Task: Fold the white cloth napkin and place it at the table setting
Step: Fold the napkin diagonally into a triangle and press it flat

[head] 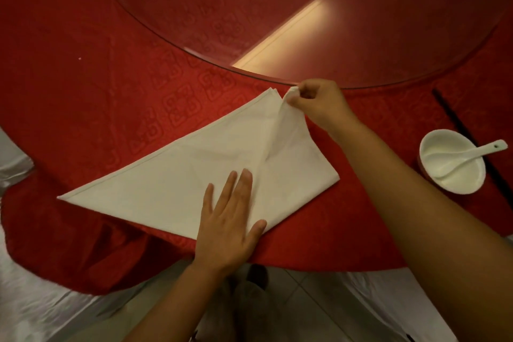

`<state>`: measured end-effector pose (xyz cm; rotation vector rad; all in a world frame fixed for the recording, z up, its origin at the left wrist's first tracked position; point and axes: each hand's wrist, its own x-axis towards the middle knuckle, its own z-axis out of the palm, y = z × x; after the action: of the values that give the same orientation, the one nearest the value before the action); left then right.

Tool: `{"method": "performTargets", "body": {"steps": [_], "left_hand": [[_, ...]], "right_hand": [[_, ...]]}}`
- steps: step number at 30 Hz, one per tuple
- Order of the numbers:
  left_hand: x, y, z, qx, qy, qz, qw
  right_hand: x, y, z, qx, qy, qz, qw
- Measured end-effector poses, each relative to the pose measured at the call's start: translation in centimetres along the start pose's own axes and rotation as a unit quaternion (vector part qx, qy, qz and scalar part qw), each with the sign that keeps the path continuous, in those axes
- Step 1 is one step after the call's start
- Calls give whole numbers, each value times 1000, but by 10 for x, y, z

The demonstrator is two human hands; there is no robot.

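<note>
Pinching napkin [211, 175] corner, right hand [319, 103], left hand [230, 219] flat on it, fingertips blurred

Both forearms enter from the bottom edge and are bare up to where the picture cuts them off; no sleeve, cuff or glove shows on either. The left hand [226, 226] carries no ring, and its wrist carries no watch or band. The right hand [319, 104] is likewise bare, with nothing worn at its wrist. Fingernails look short and unpainted, though the dim light blurs them.
</note>
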<state>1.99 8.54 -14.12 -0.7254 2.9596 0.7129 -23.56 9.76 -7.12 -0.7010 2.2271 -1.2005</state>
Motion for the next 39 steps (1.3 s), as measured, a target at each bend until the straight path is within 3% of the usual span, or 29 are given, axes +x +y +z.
{"method": "performTargets", "body": {"steps": [7,14,17,19,22,25,27,29,39], "left_hand": [[1,2,0,31,2,-7,1000],[2,1,2,53,-1,4,999],[1,0,3,69,-8,12,997],[2,0,3,78,-13,15,997],[3,0,3,83,-15,15,996],[3,0,3,85,-18,15,996],[3,0,4,90,-21,16,996],[3,-1,5,92,-23,20,995],[5,4,-1,117,-32,20,992]], "right_hand": [[26,22,25,-75,1,52,996],[28,20,29,-86,20,23,996],[27,22,32,-147,48,-2,988],[23,23,31,-239,74,-50,967],[-7,24,32,-324,81,-194,923],[-60,36,39,-413,-18,-306,858],[-80,51,41,-463,-122,-293,828],[-80,66,41,-481,-183,-245,821],[-8,46,45,-490,-96,-146,854]]}}
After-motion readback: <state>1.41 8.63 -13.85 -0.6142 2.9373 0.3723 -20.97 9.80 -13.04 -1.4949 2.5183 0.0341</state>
